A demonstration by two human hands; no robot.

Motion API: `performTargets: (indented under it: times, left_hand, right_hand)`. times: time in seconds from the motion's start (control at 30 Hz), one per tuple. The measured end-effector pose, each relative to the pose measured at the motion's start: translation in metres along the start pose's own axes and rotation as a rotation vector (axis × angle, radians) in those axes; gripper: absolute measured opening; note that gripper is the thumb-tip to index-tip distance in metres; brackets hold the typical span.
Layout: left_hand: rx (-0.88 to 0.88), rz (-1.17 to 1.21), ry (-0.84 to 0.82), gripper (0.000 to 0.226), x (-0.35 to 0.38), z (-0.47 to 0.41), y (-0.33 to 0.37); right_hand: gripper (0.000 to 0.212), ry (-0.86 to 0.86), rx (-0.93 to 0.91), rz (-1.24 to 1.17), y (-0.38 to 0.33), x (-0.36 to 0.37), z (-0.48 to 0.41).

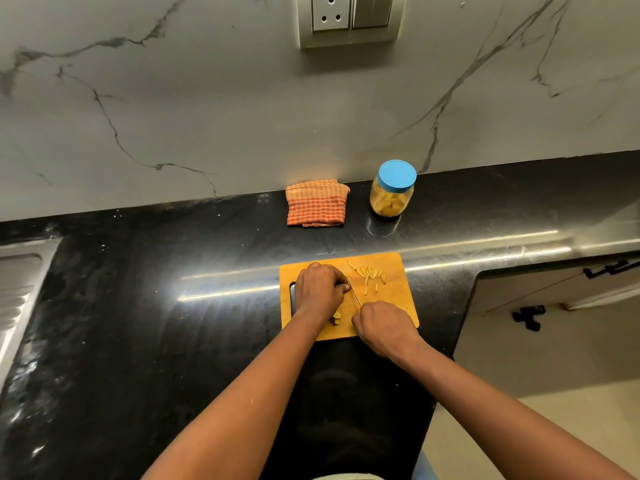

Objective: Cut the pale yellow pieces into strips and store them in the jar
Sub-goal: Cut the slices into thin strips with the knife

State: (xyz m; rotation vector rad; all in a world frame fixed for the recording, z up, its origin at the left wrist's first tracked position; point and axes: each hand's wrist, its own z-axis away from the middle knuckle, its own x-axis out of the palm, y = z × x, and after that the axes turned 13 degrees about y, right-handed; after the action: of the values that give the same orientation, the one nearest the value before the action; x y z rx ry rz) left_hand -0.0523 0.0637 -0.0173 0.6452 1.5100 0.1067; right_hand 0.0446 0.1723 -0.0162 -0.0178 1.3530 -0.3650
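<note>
An orange cutting board lies on the black counter. My left hand presses down on a pale yellow piece, mostly hidden under its fingers. My right hand is closed on a knife, whose thin blade runs up beside my left fingertips. Several cut strips lie scattered on the board to the right of the blade. A few uncut pale yellow pieces sit between my wrists. The jar, with a blue lid on and yellow pieces inside, stands at the back by the wall.
A folded orange checked cloth lies left of the jar. A steel sink drainer is at the far left. The counter ends at the right, with drawers and floor below. A wall socket is above.
</note>
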Motion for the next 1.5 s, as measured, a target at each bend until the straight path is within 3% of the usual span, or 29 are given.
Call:
performTargets:
  times: [0.17, 0.83, 1.17, 1.5]
  left_hand:
    - [0.012, -0.023, 0.0, 0.019, 0.0, -0.001, 0.0]
    - [-0.022, -0.013, 0.01, 0.019, -0.001, 0.0, 0.001]
    - [-0.028, -0.01, -0.006, 0.018, 0.002, -0.002, -0.002]
    - [-0.032, 0.0, -0.01, 0.016, 0.004, -0.002, -0.003]
  right_hand:
    - [0.033, -0.019, -0.048, 0.057, -0.001, 0.006, -0.01]
    - [0.029, 0.003, 0.119, 0.012, 0.005, 0.009, 0.016]
    - [0.033, 0.031, -0.039, 0.073, -0.003, 0.002, 0.017]
    - [0.031, 0.017, 0.014, 0.007, -0.006, -0.002, 0.012]
